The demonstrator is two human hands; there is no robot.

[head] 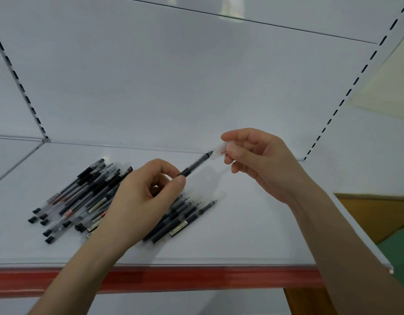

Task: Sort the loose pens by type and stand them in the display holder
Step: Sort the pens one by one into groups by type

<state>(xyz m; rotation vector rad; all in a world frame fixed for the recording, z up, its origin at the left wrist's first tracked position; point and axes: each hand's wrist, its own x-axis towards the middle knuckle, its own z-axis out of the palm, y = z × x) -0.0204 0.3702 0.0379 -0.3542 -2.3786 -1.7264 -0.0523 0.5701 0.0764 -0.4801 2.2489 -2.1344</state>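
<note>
My left hand point(144, 201) pinches a dark pen point(195, 165) by its barrel, holding it above the white shelf point(241, 235) with the tip pointing up and right. My right hand point(262, 162) pinches a clear pen cap point(219, 149) just off that tip. Several loose pens lie in a pile point(83, 196) at the left of the shelf, partly hidden by my left hand. A second small row of dark pens point(185, 214) lies to the right of my left wrist, with one clear cap point(220, 196) at its far end. No display holder is in view.
The shelf has a red front strip point(196, 278) and a white back panel point(196, 87) with slotted uprights at left and right. A wooden surface point(373, 214) and green floor show beyond the shelf's right edge.
</note>
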